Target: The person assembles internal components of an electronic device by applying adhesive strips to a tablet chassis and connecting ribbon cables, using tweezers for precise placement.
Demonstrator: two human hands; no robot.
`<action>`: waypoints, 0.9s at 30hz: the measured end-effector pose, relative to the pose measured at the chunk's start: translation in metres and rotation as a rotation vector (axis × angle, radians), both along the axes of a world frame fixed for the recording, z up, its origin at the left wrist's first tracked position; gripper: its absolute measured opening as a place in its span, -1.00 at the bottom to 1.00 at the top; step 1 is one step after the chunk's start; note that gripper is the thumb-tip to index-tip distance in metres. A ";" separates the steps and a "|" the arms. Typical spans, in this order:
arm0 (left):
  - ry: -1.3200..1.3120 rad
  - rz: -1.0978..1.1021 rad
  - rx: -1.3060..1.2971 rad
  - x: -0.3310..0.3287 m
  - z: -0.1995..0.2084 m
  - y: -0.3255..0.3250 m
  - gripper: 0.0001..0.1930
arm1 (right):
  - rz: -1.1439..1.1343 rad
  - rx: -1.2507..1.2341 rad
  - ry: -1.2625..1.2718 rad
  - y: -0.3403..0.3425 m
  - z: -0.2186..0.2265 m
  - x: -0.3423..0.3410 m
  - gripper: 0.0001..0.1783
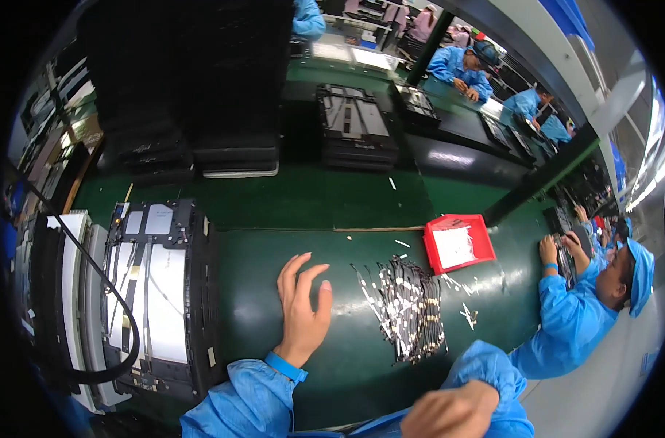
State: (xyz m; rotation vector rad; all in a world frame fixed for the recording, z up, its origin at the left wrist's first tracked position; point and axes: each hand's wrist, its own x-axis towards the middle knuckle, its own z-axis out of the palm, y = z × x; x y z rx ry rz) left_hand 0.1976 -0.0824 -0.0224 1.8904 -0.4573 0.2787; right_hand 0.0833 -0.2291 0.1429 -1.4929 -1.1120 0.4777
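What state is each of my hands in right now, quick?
Left hand: open, apparently empty, over the green table.
Right hand: blurred; cannot tell whether it's closed or holding anything.

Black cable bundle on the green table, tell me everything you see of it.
The loose bundle of thin black cables with white pieces lies on the glossy green tabletop. Its flexible-looking strands run roughly side by side, some splaying out at the left. Pale yellowish pieces show toward its right. The red plastic-looking tray stands near its far right end. Neither the left hand nor the right hand touches it.
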 end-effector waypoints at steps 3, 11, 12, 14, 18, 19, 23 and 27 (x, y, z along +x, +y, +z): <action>-0.022 -0.021 -0.042 -0.005 0.010 -0.013 -0.76 | -0.189 0.290 -0.078 0.005 0.017 -0.032 -0.78; -0.209 -0.309 -0.075 -0.048 0.016 -0.041 -0.78 | -1.160 0.404 0.441 -0.012 -0.041 -0.108 -0.60; -0.206 -0.490 -0.039 -0.059 0.009 -0.044 -0.79 | -1.124 0.307 0.580 -0.011 -0.044 -0.116 -0.61; -0.213 -0.710 -0.022 -0.084 0.006 -0.059 -0.79 | -0.764 0.270 0.290 0.005 -0.067 -0.143 -0.61; -0.489 -1.075 0.265 -0.120 0.006 -0.070 -0.76 | -0.124 0.511 0.097 0.058 -0.040 -0.136 -0.69; -0.528 -1.124 0.309 -0.126 0.002 -0.068 -0.74 | -0.093 0.605 0.034 0.067 -0.044 -0.136 -0.69; -0.498 -1.124 0.277 -0.141 0.007 -0.055 -0.70 | 0.086 0.525 -0.015 0.096 -0.115 -0.170 -0.69; -0.337 -1.016 0.272 -0.143 0.002 -0.052 -0.67 | 0.155 0.522 0.070 0.039 -0.115 -0.173 -0.70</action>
